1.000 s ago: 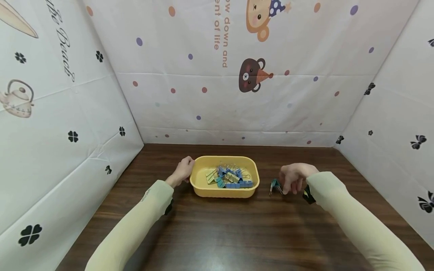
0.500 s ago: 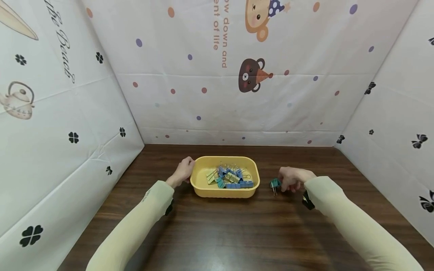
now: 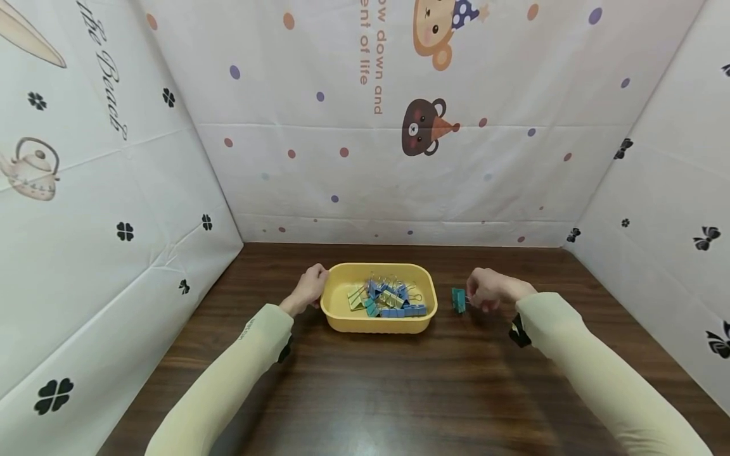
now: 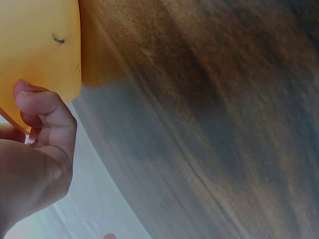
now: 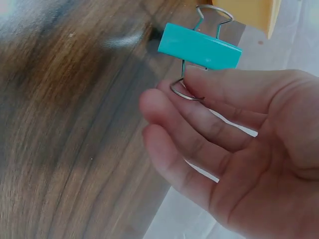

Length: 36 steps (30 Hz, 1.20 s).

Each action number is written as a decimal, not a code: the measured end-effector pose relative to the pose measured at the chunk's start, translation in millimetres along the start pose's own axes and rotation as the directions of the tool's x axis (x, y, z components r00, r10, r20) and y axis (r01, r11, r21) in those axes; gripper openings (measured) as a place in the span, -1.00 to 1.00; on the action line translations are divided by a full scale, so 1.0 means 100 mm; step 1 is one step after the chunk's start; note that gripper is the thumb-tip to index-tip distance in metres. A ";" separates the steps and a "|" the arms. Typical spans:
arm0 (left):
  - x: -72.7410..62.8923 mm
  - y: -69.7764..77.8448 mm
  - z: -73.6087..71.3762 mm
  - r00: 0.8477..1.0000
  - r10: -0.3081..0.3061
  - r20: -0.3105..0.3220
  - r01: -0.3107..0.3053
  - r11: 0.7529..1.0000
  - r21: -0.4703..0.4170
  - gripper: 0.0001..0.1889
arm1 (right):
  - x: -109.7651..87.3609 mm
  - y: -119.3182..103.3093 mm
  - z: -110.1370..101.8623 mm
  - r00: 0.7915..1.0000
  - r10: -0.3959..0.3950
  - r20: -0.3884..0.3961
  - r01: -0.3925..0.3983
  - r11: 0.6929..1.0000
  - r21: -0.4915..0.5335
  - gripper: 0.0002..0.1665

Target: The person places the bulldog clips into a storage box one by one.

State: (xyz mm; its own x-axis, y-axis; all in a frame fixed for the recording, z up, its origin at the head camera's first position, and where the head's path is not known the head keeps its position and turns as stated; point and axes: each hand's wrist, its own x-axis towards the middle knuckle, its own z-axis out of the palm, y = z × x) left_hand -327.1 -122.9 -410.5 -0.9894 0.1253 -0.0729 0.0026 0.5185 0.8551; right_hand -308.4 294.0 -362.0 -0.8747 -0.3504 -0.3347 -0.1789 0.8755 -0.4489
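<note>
A teal binder clip [image 5: 199, 47] is pinched by one wire handle between the thumb and fingers of my right hand [image 5: 219, 129]; its other handle points away. In the head view that clip [image 3: 459, 300] sits just right of a yellow plastic tub [image 3: 376, 325], with my right hand [image 3: 489, 289] on its right. My left hand [image 3: 310, 287] grips the tub's left rim. The left wrist view shows the left hand [image 4: 47, 124] with thumb and fingers on either side of the tub's edge [image 4: 50, 59]. Several binder clips [image 3: 390, 299], blue, yellow-green and teal, lie inside the tub.
The dark wooden table [image 3: 365, 386] extends in front of the tub and to both sides. White printed sheets [image 3: 342, 177] stand as walls at the back, left and right.
The teal clip has turned in my right hand, from handles pointing down to its body lying left of the fingers. My left hand and the tub stay in place.
</note>
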 end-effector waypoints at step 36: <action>0.01 -0.02 0.00 1.000 -0.011 0.019 0.011 1.000 -0.003 -0.66 | 0.01 -0.10 -0.18 0.965 -0.032 -0.259 0.102 0.960 0.261 -0.77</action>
State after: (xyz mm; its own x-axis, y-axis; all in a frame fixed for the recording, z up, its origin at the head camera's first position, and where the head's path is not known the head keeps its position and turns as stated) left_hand -327.8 -123.9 -412.1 -0.9865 0.1358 -0.0919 -0.0085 0.5176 0.8556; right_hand -315.2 291.0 -343.3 -0.9554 -0.2801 -0.0941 -0.1434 0.7181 -0.6810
